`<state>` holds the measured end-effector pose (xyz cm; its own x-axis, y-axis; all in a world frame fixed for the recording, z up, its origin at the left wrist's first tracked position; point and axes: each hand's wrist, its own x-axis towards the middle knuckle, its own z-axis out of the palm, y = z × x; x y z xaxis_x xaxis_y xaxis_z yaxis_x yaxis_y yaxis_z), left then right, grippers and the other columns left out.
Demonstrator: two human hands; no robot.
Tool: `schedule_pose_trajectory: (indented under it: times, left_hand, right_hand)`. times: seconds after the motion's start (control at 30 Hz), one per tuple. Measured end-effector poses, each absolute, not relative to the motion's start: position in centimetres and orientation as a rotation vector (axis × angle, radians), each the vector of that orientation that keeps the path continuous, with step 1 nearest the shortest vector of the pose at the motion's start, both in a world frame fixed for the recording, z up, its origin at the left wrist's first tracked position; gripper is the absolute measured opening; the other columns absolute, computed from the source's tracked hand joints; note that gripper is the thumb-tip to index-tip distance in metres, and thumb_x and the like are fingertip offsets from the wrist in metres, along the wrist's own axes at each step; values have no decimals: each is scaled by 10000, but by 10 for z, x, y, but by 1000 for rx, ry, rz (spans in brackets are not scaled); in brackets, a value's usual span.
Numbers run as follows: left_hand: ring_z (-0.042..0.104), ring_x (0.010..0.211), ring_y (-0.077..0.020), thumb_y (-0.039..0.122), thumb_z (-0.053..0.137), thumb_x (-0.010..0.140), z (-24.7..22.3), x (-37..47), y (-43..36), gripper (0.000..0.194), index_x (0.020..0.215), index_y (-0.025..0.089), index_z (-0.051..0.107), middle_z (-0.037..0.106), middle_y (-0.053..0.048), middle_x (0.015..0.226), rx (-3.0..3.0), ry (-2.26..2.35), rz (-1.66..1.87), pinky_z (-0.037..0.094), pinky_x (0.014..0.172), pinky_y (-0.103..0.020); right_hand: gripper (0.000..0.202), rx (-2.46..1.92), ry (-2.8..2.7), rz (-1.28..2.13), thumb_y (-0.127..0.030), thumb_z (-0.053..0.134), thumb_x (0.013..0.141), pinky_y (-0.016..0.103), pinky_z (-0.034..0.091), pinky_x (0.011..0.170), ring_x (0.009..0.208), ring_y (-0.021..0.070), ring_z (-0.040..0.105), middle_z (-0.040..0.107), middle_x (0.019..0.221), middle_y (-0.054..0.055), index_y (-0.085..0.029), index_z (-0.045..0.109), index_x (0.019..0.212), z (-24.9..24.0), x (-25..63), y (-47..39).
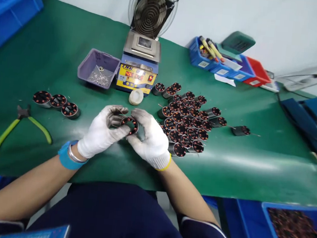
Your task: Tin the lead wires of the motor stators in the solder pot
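Note:
My left hand [103,131], in a white glove, is closed on the left side of a black ring-shaped part [132,131] with copper-coloured spots. My right hand [150,137], also gloved, grips the same part from the right. Thin wires stick out near my left fingertips. Just beyond the hands lies a round whitish piece [136,97], in front of a soldering pot [137,72] with a red display. Several similar cylinders [187,122] stand grouped to the right, and one [240,130] lies apart. On the left are three more cylinders [58,101].
Green-handled cutters [23,112] lie on the green table [242,179] at the left. A purple bin [98,68] holds metal scraps. At the back are a fan [150,15], small blue bins [199,59] and a red bin [256,72]. A blue crate [267,208] sits below right.

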<state>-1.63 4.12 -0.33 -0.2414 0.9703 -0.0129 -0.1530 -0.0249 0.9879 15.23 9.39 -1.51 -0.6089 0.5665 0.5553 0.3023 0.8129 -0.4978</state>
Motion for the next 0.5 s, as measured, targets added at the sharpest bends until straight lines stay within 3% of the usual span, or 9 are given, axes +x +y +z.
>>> schedule_pose_trajectory:
  times: [0.1, 0.2, 0.3, 0.4, 0.5]
  left_hand:
    - [627, 716, -157, 308, 754, 728, -3, -20, 42, 170, 757, 192, 633, 673, -13, 760, 1119, 1473, 1451, 540, 699, -270]
    - [575, 616, -140, 276, 696, 747, -10, -28, 48, 134, 684, 197, 607, 609, 10, 642, 983, 1618, 1531, 509, 619, -260]
    - [619, 670, -141, 300, 665, 796, -17, -36, 54, 103, 802, 204, 628, 672, -15, 800, 849, 1598, 1807, 539, 677, -278]
    - [662, 895, -183, 300, 693, 804, -15, -39, 54, 204, 987, 213, 668, 697, -64, 1064, 1412, 1552, 1779, 547, 838, -326]
    - [626, 760, -166, 238, 651, 835, -9, -37, 47, 51, 823, 189, 662, 673, -30, 807, 1846, 1582, 1376, 524, 754, -302]
  right_hand:
    - [522, -646, -2295, 424, -241, 616, 851, 473, 528, 1062, 1276, 273, 598, 645, 1312, 137, -216, 475, 1353, -11, 158, 96]
    - [529, -639, -2312, 381, -228, 609, 845, 465, 532, 1058, 1268, 267, 602, 655, 1301, 129, -218, 471, 1355, -7, 162, 97]
    - [501, -616, -2335, 345, -210, 597, 853, 448, 536, 1054, 1255, 257, 609, 658, 1293, 127, -214, 482, 1340, -6, 161, 96]
    - [470, -571, -2378, 311, -189, 573, 861, 460, 540, 1044, 1244, 261, 615, 660, 1285, 128, -208, 500, 1325, -8, 160, 97]
    - [489, -543, -2374, 281, -181, 575, 849, 473, 543, 1035, 1232, 267, 620, 661, 1280, 134, -198, 495, 1331, -8, 162, 99]
